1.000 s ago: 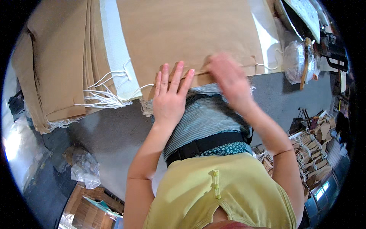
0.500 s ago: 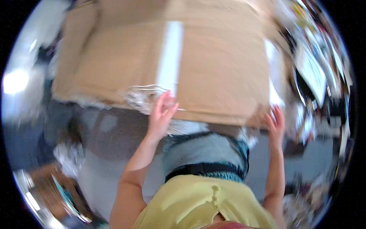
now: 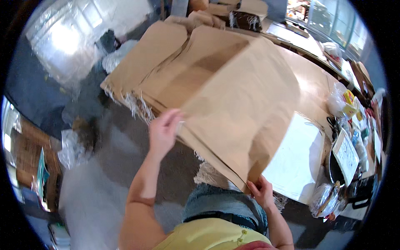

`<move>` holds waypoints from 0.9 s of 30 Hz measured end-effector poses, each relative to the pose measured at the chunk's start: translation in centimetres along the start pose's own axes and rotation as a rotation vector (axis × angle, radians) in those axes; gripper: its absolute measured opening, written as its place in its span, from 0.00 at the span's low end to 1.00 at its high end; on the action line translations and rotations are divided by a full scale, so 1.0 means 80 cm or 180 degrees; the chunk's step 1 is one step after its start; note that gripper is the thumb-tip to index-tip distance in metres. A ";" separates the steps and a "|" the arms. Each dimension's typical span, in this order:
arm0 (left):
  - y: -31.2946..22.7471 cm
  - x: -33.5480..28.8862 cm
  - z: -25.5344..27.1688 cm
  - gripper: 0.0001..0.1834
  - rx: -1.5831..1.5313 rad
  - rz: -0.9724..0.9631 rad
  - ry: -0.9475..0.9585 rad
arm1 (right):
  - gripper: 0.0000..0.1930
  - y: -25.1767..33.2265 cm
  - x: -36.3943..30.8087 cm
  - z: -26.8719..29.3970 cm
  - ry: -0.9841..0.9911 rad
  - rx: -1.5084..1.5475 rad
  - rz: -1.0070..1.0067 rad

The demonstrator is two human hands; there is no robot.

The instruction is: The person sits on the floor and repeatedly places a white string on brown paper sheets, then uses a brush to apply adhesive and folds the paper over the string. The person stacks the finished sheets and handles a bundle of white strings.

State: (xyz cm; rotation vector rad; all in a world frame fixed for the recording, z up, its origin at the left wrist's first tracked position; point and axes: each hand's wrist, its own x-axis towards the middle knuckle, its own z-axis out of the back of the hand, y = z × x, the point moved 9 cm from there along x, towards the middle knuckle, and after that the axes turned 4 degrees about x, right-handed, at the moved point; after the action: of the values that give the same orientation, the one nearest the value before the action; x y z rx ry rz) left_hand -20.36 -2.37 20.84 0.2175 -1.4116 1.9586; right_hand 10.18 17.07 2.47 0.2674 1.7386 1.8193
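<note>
A large flat brown paper sack (image 3: pixel 233 108) is raised off a stack of similar brown paper sacks (image 3: pixel 179 79), its far part arching upward. My left hand (image 3: pixel 163 135) is closed at its left near corner, with a bit of white at the fingertips. At the right near corner, my right hand (image 3: pixel 261 192) pinches the paper between thumb and fingers. White threads (image 3: pixel 135 104) hang in a fringe from the near edge of the stack. To the right of the raised sack lies a white sheet (image 3: pixel 293 156), partly covered by it.
Along the right stand clear plastic bags (image 3: pixel 323 200), a framed picture (image 3: pixel 345 151), a dark pan (image 3: pixel 334 166) and other clutter. More brown sacks (image 3: pixel 249 10) lie at the back. Crumpled plastic (image 3: pixel 73 148) sits on the floor at left, near a brown box (image 3: pixel 25 162).
The view has swung round. Both hands have closed on the paper, and the sack now lifts and bends. The white strip between the sacks is no longer seen; more of the white sheet shows.
</note>
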 end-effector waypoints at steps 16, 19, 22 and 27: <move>0.061 -0.052 -0.081 0.15 -0.0327 0.0661 0.1344 | 0.15 -0.012 -0.058 0.022 0.0131 -0.0891 0.0587; -0.011 -0.139 -0.178 0.13 -0.0629 0.0557 0.2663 | 0.23 -0.024 -0.142 0.095 -0.0870 -0.1612 0.1080; -0.059 -0.214 -0.273 0.19 -0.0508 -0.0448 0.4220 | 0.41 -0.069 -0.182 0.142 -0.1306 -0.2411 0.0569; -0.082 -0.311 -0.347 0.39 -0.0195 -0.1191 0.5108 | 0.63 -0.158 -0.187 0.159 -0.0849 -0.2572 -0.0689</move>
State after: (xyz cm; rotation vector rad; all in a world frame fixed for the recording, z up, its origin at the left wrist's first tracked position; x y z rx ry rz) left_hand 9.20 12.27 2.35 -0.8769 -0.2746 1.0909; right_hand 32.47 19.06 -4.28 -0.0161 0.7275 2.0415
